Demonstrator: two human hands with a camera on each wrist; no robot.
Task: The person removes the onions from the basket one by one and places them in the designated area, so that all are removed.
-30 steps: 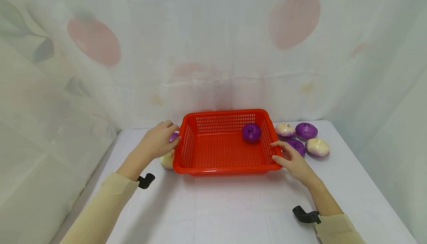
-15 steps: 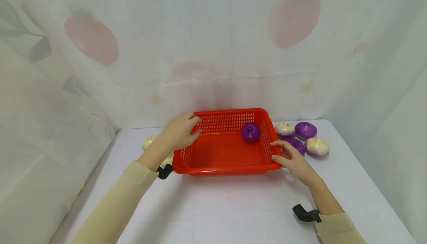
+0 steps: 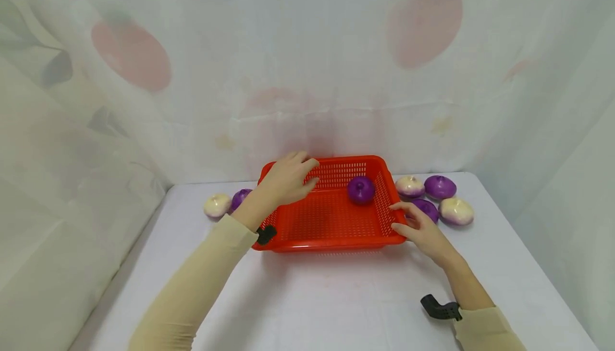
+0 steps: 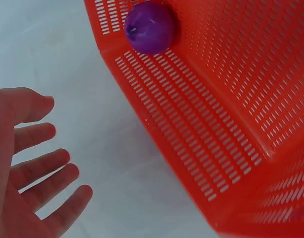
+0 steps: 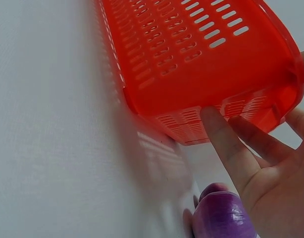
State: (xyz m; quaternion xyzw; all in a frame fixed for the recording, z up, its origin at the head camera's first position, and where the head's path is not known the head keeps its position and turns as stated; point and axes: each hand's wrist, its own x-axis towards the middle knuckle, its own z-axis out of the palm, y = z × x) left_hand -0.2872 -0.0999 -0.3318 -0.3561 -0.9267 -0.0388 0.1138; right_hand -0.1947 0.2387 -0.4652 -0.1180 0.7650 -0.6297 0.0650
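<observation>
A red slotted plastic basket [image 3: 326, 244] stands near the back of the table with one purple onion [image 3: 361, 190] inside, at its right end. My right hand [image 3: 425, 232] holds the basket's right rim, with fingertips over the edge. In the right wrist view its other fingers [image 5: 228, 144] touch the outside of the end wall. My left hand [image 3: 289, 178] hovers over the basket's left part, apart from the onion. Nothing lies between its spread, relaxed fingers [image 4: 48, 178] in the left wrist view.
Right of the basket lie several onion-shaped vegetables, such as a purple one [image 3: 440, 187] and a white-and-purple one [image 3: 457, 211]. Left of it sit a cream one [image 3: 218, 205] and a purple one [image 3: 240, 198]. A white curtain [image 3: 307, 73] hangs behind the table.
My left hand has moved rightward from the basket's left rim to above its inside, uncovering vegetables on the left. The right hand and the onion in the basket stay in place.
</observation>
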